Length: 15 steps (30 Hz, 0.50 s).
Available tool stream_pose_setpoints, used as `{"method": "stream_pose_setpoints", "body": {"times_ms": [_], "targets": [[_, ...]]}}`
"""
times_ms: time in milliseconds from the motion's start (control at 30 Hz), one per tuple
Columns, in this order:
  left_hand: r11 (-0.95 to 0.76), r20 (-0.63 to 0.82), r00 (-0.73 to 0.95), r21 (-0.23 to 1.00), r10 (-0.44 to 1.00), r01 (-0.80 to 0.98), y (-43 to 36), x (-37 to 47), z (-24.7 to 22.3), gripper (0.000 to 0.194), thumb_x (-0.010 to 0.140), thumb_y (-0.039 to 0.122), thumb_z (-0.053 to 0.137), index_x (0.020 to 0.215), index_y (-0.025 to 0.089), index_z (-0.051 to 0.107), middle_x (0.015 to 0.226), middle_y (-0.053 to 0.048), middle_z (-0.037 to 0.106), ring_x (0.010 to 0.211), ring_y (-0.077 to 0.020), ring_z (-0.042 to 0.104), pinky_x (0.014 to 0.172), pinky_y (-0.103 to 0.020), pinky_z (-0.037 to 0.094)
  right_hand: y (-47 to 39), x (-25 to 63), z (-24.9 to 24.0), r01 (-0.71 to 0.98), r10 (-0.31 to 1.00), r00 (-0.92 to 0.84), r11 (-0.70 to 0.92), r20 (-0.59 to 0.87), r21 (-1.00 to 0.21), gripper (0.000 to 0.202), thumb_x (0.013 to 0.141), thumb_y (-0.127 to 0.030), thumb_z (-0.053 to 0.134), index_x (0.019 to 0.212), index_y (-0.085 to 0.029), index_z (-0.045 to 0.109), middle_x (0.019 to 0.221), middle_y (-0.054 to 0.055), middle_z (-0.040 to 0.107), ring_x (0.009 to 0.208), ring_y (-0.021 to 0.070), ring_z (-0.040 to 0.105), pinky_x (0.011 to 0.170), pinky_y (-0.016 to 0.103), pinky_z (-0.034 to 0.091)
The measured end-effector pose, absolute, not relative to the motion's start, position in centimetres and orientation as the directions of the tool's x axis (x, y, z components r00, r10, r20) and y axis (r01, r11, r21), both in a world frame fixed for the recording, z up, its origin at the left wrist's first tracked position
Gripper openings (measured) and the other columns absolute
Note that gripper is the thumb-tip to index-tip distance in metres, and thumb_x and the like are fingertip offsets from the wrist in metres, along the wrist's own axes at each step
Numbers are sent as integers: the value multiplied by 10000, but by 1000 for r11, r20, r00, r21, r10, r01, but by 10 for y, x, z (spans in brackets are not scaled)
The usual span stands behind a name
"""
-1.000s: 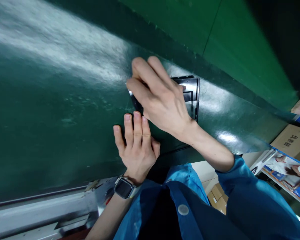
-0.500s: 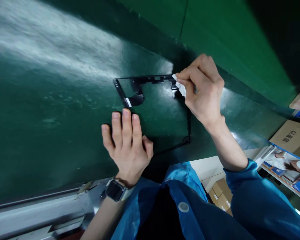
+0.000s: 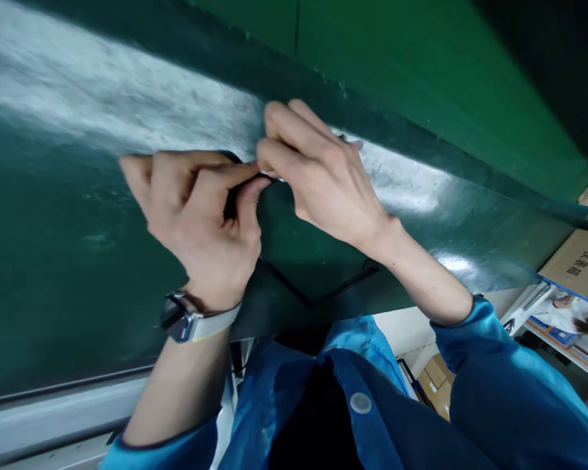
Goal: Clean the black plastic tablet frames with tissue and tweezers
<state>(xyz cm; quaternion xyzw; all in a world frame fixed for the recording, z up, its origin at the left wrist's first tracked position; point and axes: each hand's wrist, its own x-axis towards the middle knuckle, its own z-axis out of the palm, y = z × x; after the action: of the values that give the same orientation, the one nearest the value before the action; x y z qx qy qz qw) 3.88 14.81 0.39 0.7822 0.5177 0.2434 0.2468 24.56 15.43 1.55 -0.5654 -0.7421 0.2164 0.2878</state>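
Observation:
A thin black rectangular frame [image 3: 310, 303] lies on the green tabletop, with its lower corner and two edges showing below my hands. The rest of it is largely hidden by my fingers. My left hand [image 3: 203, 219] is curled with thumb and index finger closed around the frame's upper left part. Fingertip to fingertip with it, my right hand [image 3: 326, 173] pinches a small white tissue [image 3: 274, 175], of which only a sliver shows against the frame.
The green tabletop [image 3: 68, 274] has a glossy, scuffed surface. Behind it rises a green panel [image 3: 396, 72]. At right stand a cardboard box [image 3: 581, 264] and a shelf with printed packages [image 3: 568, 320]. Brown cartons [image 3: 436, 382] sit below the table edge.
My left hand has gone from lying flat to gripping the frame. The frame has turned on the table, and my right hand has moved left with the tissue to meet my left fingers.

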Motion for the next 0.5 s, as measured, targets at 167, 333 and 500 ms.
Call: {"method": "stream_pose_setpoints", "body": {"times_ms": [167,333,500], "targets": [[-333,102,354,642,930,691,147,36,6,296,1061,417,694,1216,204,829,1177,-123,767,1216,-329,692,1178,-634,498,152,266,21,771,970,-166,239,175,-590,308,1137,-291,447,878,-302,613,955,-14,617,980,124,617,838,263,587],[-342,98,367,637,925,691,149,38,8,286,1054,408,708,1215,207,833,1196,-130,772,1241,-349,700,1195,-670,494,154,281,16,769,980,-94,184,177,-612,458,1194,-363,360,849,-299,655,914,-14,632,918,104,604,812,259,564],[-324,91,351,643,932,694,149,38,9,302,1053,422,705,1217,204,834,1188,-141,773,1258,-376,710,1214,-728,463,165,275,0,742,910,-288,410,299,-531,439,1203,-372,378,865,-282,643,937,-18,632,946,116,609,790,286,567]]}}
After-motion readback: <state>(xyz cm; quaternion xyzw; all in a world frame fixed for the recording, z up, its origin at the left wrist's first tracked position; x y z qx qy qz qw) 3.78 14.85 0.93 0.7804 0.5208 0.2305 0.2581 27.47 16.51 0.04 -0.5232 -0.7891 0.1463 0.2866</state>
